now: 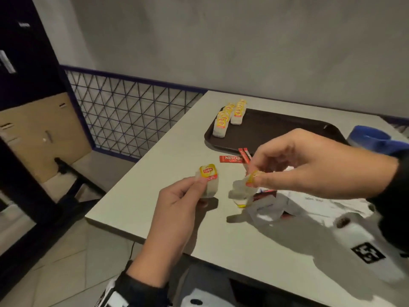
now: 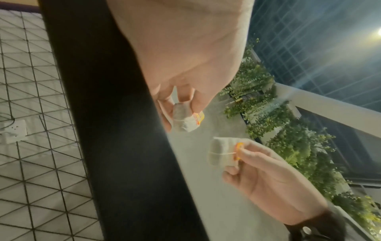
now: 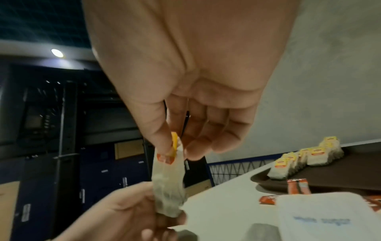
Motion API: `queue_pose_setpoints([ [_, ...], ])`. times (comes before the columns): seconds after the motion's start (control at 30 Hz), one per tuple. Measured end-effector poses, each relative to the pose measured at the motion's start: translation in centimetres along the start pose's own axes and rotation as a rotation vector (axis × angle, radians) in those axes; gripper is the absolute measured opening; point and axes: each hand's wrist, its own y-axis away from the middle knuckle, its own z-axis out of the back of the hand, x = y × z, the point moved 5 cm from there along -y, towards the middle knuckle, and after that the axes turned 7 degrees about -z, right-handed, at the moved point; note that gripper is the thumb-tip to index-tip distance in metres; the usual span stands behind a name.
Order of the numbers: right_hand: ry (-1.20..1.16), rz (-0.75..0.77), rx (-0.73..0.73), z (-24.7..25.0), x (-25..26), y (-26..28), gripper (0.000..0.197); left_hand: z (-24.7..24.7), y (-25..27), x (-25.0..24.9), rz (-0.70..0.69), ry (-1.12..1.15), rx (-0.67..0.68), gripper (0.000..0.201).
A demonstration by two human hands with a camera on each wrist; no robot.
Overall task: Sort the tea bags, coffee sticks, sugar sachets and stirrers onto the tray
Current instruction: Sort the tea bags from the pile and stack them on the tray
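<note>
My left hand (image 1: 199, 185) grips a white tea bag with a yellow Lipton tag (image 1: 208, 176) just above the grey table; the left wrist view shows this tea bag (image 2: 183, 119) between thumb and fingers. My right hand (image 1: 254, 177) pinches the yellow tag of a second tea bag (image 1: 240, 189), which hangs below the fingers (image 3: 168, 187). Two rows of tea bags (image 1: 230, 118) stand at the left end of the dark brown tray (image 1: 276, 131). Red coffee sticks (image 1: 231, 159) lie in front of the tray. White sugar sachets (image 1: 285, 207) are piled under my right hand.
The table's (image 1: 155, 196) left edge is close to my left hand, with a wire mesh fence (image 1: 132, 111) beyond it. A blue object (image 1: 374, 138) sits right of the tray. A grey wall stands behind the table.
</note>
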Motion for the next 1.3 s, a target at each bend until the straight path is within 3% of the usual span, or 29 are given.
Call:
queue_pose_setpoints([
  [0.13,0.006,0.026,0.037,-1.7,1.4,2.2,0.01,-1.8,1.0,0.3,0.107,0.041,0.115,0.027],
  [0.3,0.189,-0.033,-0.224,-2.1,0.9,1.1,0.031,-3.9,2.8,0.8,0.115,0.049,0.26,0.028],
  [0.53,0.361,-0.075,-0.304,-2.9,1.3,0.4,0.031,-3.5,2.7,1.0,0.107,0.126,0.252,0.043],
  [0.7,0.362,-0.059,-0.309,-3.2,1.6,0.2,0.034,-3.2,2.9,1.0,-0.001,0.065,0.248,0.033],
  [0.87,0.175,-0.174,-0.316,-3.0,0.5,0.3,0.037,-2.8,2.8,1.3,-0.025,0.06,0.223,0.034],
  [1.03,-0.149,-0.26,-0.16,-3.6,-1.5,0.2,0.013,-3.0,2.8,1.3,-0.033,0.05,0.254,0.033],
  [1.3,-0.357,-0.303,-0.132,-3.9,-2.1,-0.4,0.017,-2.7,2.9,1.2,-0.018,0.054,0.19,0.032],
])
